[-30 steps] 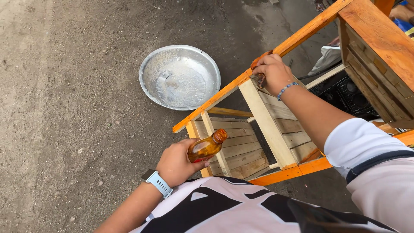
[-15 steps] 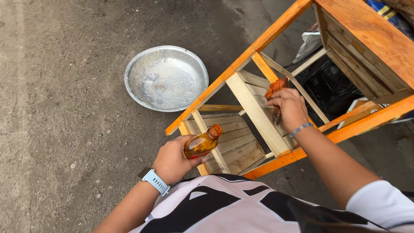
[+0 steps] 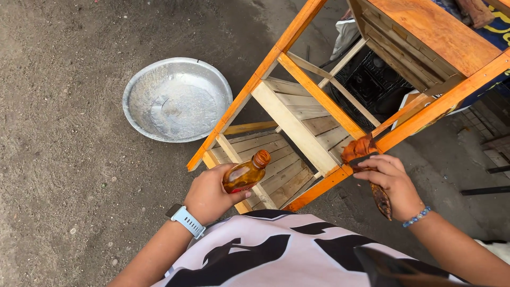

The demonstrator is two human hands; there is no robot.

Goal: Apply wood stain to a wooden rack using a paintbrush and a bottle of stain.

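In the head view, the left hand (image 3: 211, 197) is curled round a small amber bottle (image 3: 246, 174) with a brown cap, held tilted with the cap pointing up and to the right, just above the near end of a slatted wooden frame (image 3: 297, 127) that stands tipped on the ground. A pale blue watch (image 3: 185, 220) sits on that wrist. The right hand (image 3: 390, 183) is closed on a stained orange-brown rag (image 3: 358, 150), which is pressed against an orange-coated rail of the frame at its near right side; a darker tail of the rag hangs below the fingers. A beaded bracelet (image 3: 417, 217) circles the right wrist. A round metal basin (image 3: 177, 99) rests on the bare ground (image 3: 58, 133) just beside the frame's left rail, well apart from both hands.
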